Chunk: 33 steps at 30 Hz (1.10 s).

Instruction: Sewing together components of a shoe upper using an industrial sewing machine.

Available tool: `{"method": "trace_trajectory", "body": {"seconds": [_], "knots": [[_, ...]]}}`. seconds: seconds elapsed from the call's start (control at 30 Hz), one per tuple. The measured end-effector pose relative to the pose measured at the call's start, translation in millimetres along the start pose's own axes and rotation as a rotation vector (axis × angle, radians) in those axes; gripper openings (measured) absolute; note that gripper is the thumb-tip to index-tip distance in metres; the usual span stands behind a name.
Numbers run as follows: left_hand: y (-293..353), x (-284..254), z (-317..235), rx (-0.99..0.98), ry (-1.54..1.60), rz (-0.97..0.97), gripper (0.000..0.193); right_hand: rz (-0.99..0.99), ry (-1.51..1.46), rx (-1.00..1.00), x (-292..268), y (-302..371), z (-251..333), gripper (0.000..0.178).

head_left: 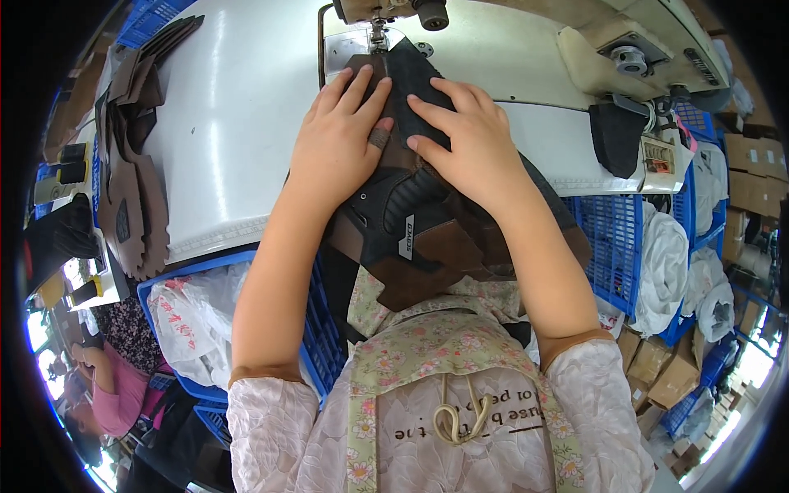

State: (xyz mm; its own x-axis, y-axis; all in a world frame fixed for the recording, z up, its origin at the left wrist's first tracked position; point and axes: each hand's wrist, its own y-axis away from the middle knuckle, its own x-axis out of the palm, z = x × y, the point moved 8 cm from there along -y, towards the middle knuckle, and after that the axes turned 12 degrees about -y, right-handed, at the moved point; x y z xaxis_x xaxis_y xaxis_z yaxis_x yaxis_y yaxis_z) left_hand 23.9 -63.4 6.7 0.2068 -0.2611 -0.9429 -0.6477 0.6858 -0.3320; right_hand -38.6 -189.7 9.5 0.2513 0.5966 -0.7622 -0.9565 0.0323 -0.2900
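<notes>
Presses down with the left hand (339, 144), flat and open with fingers spread, on the brown part of a brown and black sewn piece (444, 255); rests the right hand (475, 135), also open and slightly arched, on the black part beside it; grips nothing with either. Reaches with the piece's upper end to the presser foot (378, 33) of the pale sewing machine (509, 41); cannot tell whether caught beneath; hangs with the lower end over the edge of the white table (230, 107), just above the floral apron (427, 353); is partly hidden by hands and forearms.

Has at left, well apart from the hands, a stack of brown cut pieces (127, 181), with black thread spools (72, 172) beyond; has at right a black flap (616, 140) at the table's edge; is flanked below by a left blue crate (325, 329) with a white plastic bag (197, 324) and a right blue crate (612, 246) near more white bags (662, 267); is backed at far right by cardboard boxes (752, 156); includes at lower left a co-worker in pink (119, 386).
</notes>
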Motion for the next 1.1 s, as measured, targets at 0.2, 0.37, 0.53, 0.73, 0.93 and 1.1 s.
{"method": "trace_trajectory", "body": {"seconds": [0.2, 0.37, 0.53, 0.73, 0.93, 1.1], "knots": [[-0.2, -0.5, -1.0, 0.002, -0.002, 0.008, 0.046, 0.001, -0.014, 0.005, -1.2, -0.7, 1.2, 0.040], [-0.5, -1.2, -1.2, 0.001, 0.003, 0.013, 0.046, 0.024, -0.039, -0.018, 0.2, -0.6, 1.8, 0.033], [-1.2, -1.6, 0.3, 0.020, 0.034, 0.019, 0.046, 0.021, -0.026, -0.035, -0.2, 0.0, 5.5, 0.031], [-4.5, -1.3, 4.7, 0.060, 0.079, 0.029, 0.046, 0.024, -0.024, -0.024, 0.7, -3.4, 8.7, 0.031], [-6.1, -1.1, 8.0, 0.081, 0.090, 0.041, 0.047, 0.058, -0.063, -0.038, 0.8, -11.1, 8.1, 0.031], [-5.8, -0.8, 6.9, 0.080, 0.060, 0.049, 0.047, 0.047, -0.060, -0.058, 1.4, -10.1, 7.5, 0.031]]}}
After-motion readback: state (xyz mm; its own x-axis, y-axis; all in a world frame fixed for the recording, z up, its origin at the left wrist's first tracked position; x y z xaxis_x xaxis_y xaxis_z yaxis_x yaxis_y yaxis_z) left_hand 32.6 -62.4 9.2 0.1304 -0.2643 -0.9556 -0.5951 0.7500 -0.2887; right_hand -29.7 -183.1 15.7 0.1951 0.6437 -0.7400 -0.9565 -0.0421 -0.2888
